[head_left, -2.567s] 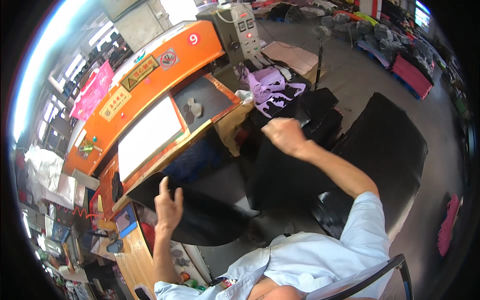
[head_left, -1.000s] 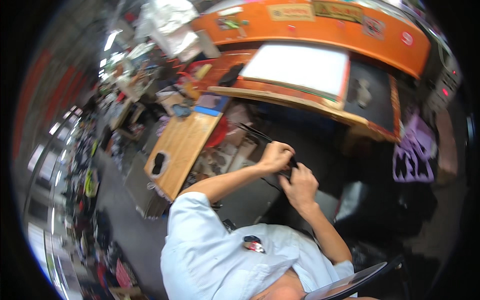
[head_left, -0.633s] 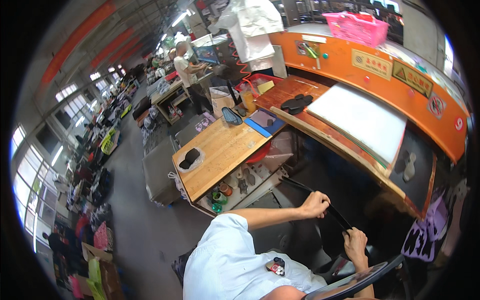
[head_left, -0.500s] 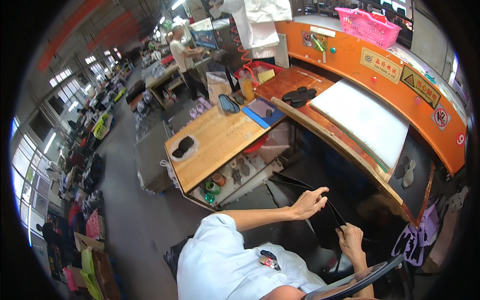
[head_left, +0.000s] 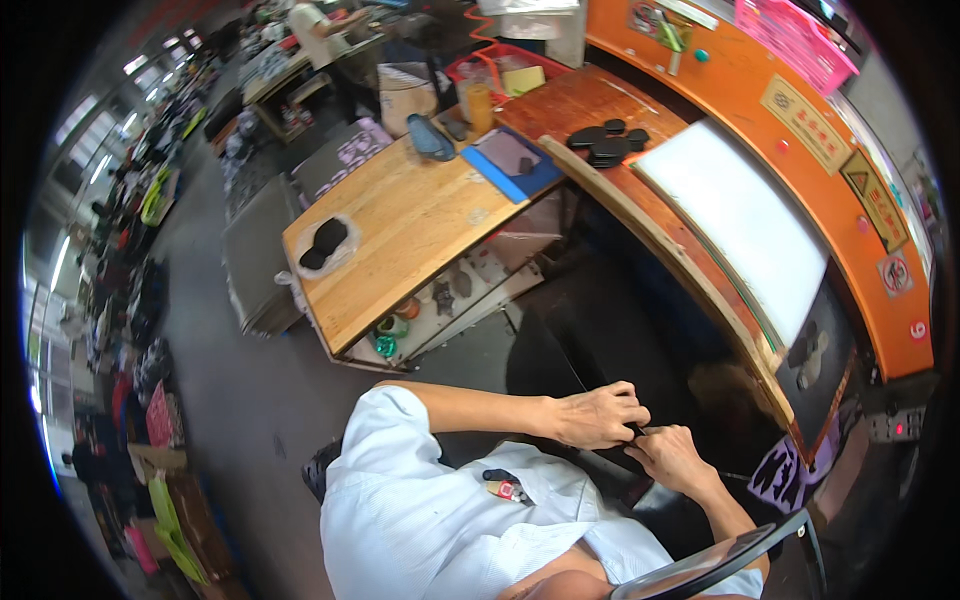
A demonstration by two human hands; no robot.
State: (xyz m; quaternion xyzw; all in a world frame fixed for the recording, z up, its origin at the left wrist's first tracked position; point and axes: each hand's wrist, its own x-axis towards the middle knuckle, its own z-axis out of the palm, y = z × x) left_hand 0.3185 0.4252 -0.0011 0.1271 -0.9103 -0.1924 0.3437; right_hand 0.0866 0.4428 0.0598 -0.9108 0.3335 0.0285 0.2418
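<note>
A large black sheet point(head_left: 590, 335) of thin material hangs in front of me, spreading away between the wooden table and the orange machine. My left hand point(head_left: 603, 416) is closed, its fingers pinching the near edge of the sheet. Right beside it, my right hand point(head_left: 672, 460) is also closed on that edge, with thumb and fingertips pressed together. The two hands nearly touch at the fingertips. What exactly lies between the fingers is mostly hidden.
A wooden table point(head_left: 400, 240) bears black cut pieces point(head_left: 326, 243) on plastic and a blue tray point(head_left: 505, 165). To the right, an orange machine point(head_left: 720, 85) has a white board point(head_left: 740, 225) and stacked black pieces point(head_left: 607, 143) before it. Another person point(head_left: 318, 35) stands at far left.
My hands have come together at the sheet's edge, the left lower and the right further up and left. The sheet's folded strip has opened out into a broad surface. My view has shifted.
</note>
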